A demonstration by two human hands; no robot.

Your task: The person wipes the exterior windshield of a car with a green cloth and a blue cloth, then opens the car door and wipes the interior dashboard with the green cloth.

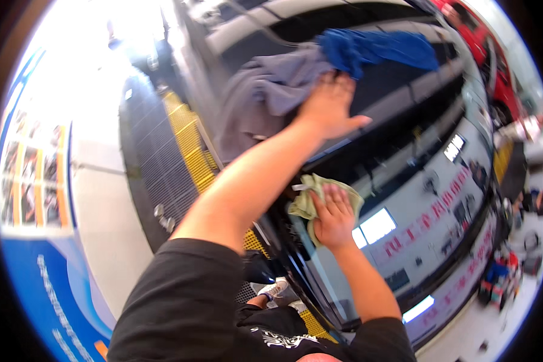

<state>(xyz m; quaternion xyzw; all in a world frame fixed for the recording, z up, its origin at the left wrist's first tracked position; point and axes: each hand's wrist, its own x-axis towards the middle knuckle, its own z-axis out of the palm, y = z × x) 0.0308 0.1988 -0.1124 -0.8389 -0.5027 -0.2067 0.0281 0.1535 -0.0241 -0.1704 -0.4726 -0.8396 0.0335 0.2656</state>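
My left hand (330,106) lies palm down with fingers spread on a glossy black car (389,90). Its fingertips meet the edges of a grey cloth (276,86) and a blue cloth (380,50), both draped over the car. Whether they pinch any fabric is hard to see, but no cloth is bunched in the palm. Lower down, my right hand (335,221) presses a crumpled light green cloth (305,203) against the car's dark, reflective surface. Part of the green cloth shows around the fingers, and a small white tag sticks out at its left.
Left of the car runs dark floor grating (154,131) with a yellow grating strip (188,140). A red car (502,72) stands at the upper right. Near the right rim are a person in light clothing (525,129) and a cart with coloured items (497,276). Bright light washes out the upper left.
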